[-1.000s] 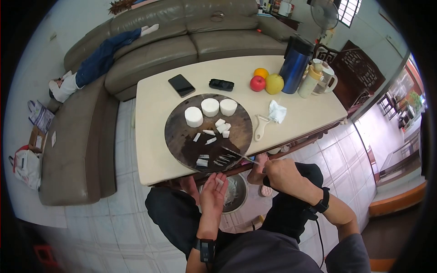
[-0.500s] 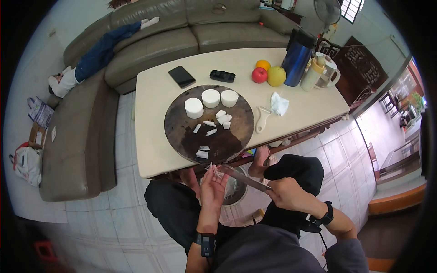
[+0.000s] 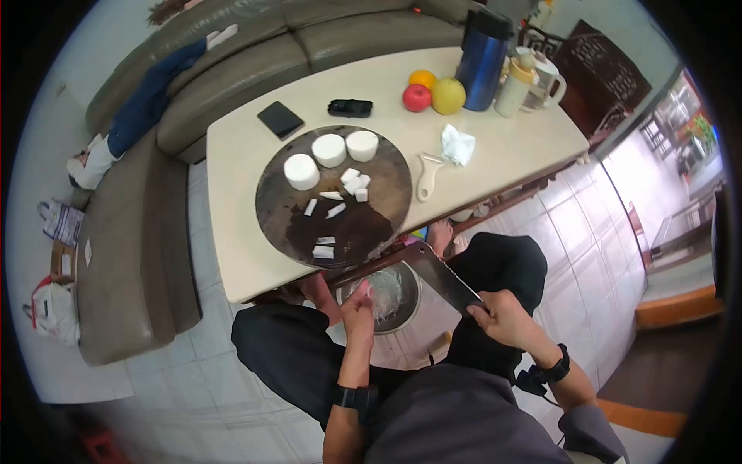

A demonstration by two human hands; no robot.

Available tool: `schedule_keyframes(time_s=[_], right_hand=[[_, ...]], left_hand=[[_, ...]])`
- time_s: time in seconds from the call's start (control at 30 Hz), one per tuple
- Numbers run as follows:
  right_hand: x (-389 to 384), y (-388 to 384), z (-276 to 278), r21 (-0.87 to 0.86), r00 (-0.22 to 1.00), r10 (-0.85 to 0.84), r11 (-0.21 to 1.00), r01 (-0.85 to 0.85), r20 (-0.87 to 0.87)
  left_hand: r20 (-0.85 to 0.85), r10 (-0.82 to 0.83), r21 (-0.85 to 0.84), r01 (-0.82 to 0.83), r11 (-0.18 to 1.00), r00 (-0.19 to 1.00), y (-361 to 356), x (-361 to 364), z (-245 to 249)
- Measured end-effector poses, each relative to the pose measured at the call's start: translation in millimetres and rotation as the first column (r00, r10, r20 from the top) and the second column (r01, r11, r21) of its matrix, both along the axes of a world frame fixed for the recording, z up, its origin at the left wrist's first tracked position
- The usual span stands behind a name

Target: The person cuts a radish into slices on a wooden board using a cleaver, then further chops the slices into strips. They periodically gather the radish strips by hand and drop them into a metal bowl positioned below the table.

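Note:
Over a metal basin (image 3: 411, 308) holding thin white shreds (image 3: 389, 298), my left hand (image 3: 358, 309) is tipped on its side with fingers stretched out. Whether any shreds still cling to its palm is hard to see. My right hand (image 3: 501, 319) grips the handle of a cleaver (image 3: 442, 277), whose broad blade slants up toward the table edge. On the round cutting board (image 3: 270, 209) stand three thick white radish chunks (image 3: 329, 151). Smaller radish pieces (image 3: 355, 182) and a few strips (image 3: 324, 251) lie nearer to me on its wet surface.
A peeler (image 3: 427, 178) and a crumpled tissue (image 3: 457, 145) lie right of the board. Behind are a phone (image 3: 280, 120), a black case (image 3: 349, 107), fruit (image 3: 447, 97), a blue thermos (image 3: 483, 62) and jugs. A person (image 3: 143, 100) lies on the sofa.
My left hand has turned from palm up with shreds to on its side over the basin. The cleaver has moved away from that hand, to the right. The view has shifted.

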State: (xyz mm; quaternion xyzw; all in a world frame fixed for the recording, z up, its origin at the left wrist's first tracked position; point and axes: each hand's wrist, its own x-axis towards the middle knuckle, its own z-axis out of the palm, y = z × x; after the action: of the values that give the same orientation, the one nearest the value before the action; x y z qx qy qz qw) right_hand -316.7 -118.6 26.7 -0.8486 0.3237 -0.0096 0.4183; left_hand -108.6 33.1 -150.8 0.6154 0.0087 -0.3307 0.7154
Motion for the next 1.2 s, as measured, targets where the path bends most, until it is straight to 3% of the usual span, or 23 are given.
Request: schedule_keyframes(time_s=[0.03,0.2,0.27,0.33,0.47,0.53,0.63,0.77,0.87,0.93,1.0,1.07,1.13,1.2], right_hand=[[-2.8,-1.1,1.0,-0.018,1.000,0.001,1.000,-0.001,0.008],[-13.0,-4.6,2.3,-0.021,0.998,-0.003,1.000,0.004,0.061],[-17.2,-6.1,-3.0,-0.021,0.996,-0.006,1.000,0.008,0.089],[-17.2,-6.6,-4.2,0.011,0.996,-0.011,1.000,0.010,0.094],[-20.9,-8.4,-13.7,0.013,0.992,-0.020,1.000,0.018,0.125],[-23.6,-8.8,-18.2,-0.005,0.983,0.016,1.000,-0.015,0.181],[-22.4,-8.2,-13.3,0.022,0.988,-0.017,1.000,0.014,0.153],[-22.6,-9.2,-8.4,0.040,0.987,-0.018,0.999,0.012,0.159],[-18.8,-10.8,-1.7,0.071,0.987,-0.013,0.997,0.001,0.158],[-14.4,-10.5,7.8,0.159,0.994,-0.058,0.986,0.043,0.089],[-7.0,-10.9,8.8,0.155,0.993,-0.043,0.988,0.027,0.106],[2.9,-10.4,9.3,0.055,0.984,0.018,0.998,-0.028,0.175],[19.1,-12.5,12.7,0.015,0.974,0.053,0.998,-0.057,0.221],[35.3,-16.1,16.6,-0.030,0.961,0.090,0.996,-0.085,0.262]], left_hand=[[0.116,-0.032,0.051,0.026,0.998,0.993,-0.7,-2.8,-11.4],[0.271,-0.124,0.146,0.087,0.986,0.955,3.0,1.3,-41.5],[0.309,-0.148,0.170,0.099,0.981,0.939,1.6,2.9,-36.1],[0.421,-0.273,0.301,0.150,0.942,0.865,2.9,4.0,-29.8],[0.426,-0.303,0.338,0.161,0.927,0.852,2.5,7.7,-42.9],[0.448,-0.208,0.173,0.144,0.974,0.869,1.7,6.9,-36.1],[0.455,-0.151,0.095,0.121,0.988,0.878,-0.2,5.1,-25.8],[0.506,-0.198,0.275,0.061,0.959,0.839,0.1,-0.1,40.2],[0.677,-0.157,0.251,-0.025,0.968,0.719,2.1,5.3,91.1],[0.830,-0.115,0.237,-0.158,0.959,0.546,3.6,22.4,112.0],[0.840,-0.135,0.279,-0.204,0.938,0.526,4.4,42.1,118.4],[0.930,-0.209,0.292,-0.260,0.920,0.303,-1.7,56.5,122.7],[0.918,-0.222,0.311,-0.248,0.918,0.329,-7.7,61.4,127.7],[0.897,-0.377,0.432,-0.278,0.858,0.232,-14.0,64.1,132.5]])
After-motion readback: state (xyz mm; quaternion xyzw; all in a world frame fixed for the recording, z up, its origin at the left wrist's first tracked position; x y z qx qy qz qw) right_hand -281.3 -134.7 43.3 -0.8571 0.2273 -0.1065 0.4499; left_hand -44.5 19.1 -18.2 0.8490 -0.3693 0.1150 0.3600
